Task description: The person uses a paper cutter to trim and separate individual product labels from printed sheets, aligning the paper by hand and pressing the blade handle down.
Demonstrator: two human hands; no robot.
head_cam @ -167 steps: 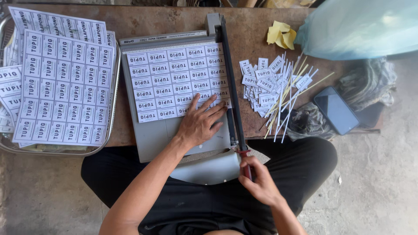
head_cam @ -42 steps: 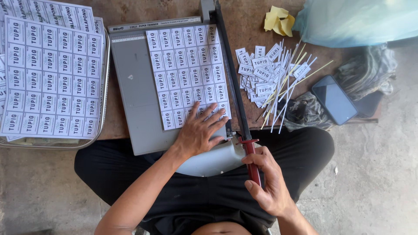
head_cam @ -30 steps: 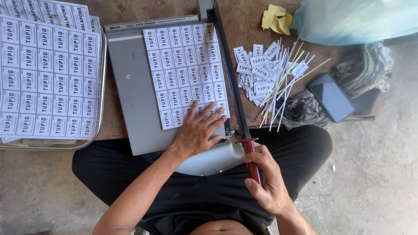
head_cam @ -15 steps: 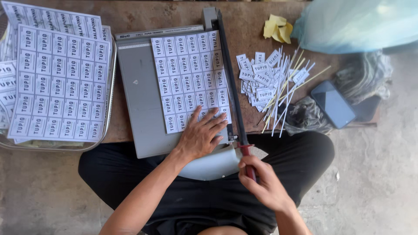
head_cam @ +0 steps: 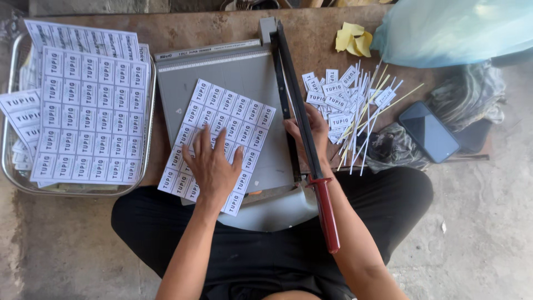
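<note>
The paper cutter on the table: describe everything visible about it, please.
The paper cutter has a flat grey base with a ruler strip along its far edge. Its long dark blade arm, hinged at the far right corner, is raised off the base and ends in a red handle pointing toward the person. A label sheet lies tilted on the base under the left hand. The right hand reaches under the arm by the cutting edge.

A makeshift workshop for cutting labels: a worn wooden table [head_cam: 222, 28] on a bare concrete floor [head_cam: 488, 222] carries a paper trimmer [head_cam: 233, 78], a wire tray [head_cam: 11, 178] of printed sheets [head_cam: 91, 116] at its left edge, and cut labels [head_cam: 333, 100].
</note>
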